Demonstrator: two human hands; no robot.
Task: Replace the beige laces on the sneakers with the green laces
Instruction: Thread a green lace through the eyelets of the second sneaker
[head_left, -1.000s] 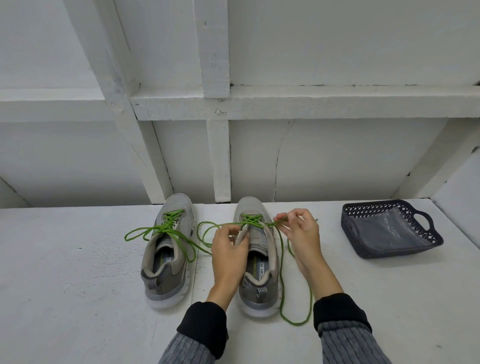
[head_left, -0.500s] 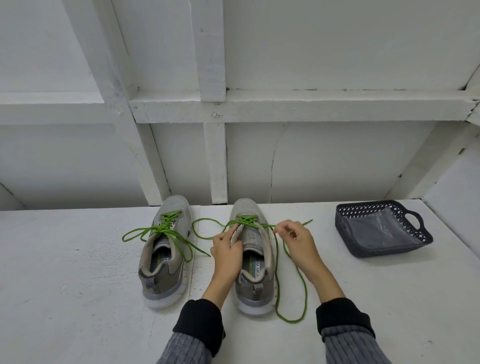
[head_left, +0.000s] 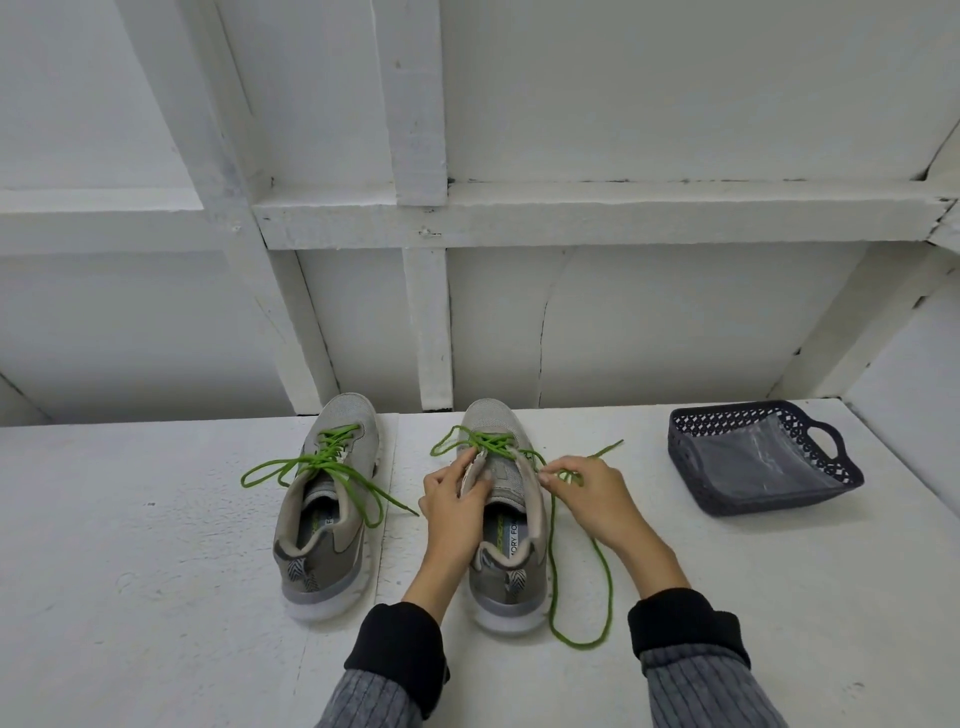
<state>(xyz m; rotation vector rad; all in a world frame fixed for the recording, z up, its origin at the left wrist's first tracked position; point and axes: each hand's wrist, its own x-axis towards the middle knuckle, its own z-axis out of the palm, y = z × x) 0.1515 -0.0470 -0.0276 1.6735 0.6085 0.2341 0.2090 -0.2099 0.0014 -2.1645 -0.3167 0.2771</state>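
White painted boards make the table (head_left: 156, 571), with a white beamed wall (head_left: 623, 312) behind, and right at the centre the action is on the right shoe (head_left: 511, 545). Left hand (head_left: 454, 506) grips the shoe's left eyelet flap, thumb outside and fingers curled over the edge by the tongue. Right hand (head_left: 589, 499) pinches the green lace (head_left: 553, 571) narrowly between thumb and fingertips, just beside the shoe's right eyelet row. From that pinch one stretch runs down the table in a long loop beside the heel; a short end pokes out past the knuckles toward the basket. Lace crosses show over the forefoot, and the other end loops off to the left. On the insole, part of a print reads "MORY FOA". Left shoe (head_left: 324, 514) stands just beside it, toe to the wall, its own lace (head_left: 317, 462) threaded and lying loose in loops. Well off to the right sits a dark perforated basket (head_left: 691, 467) with a handle, holding what looks like clear plastic film (head_left: 763, 462).
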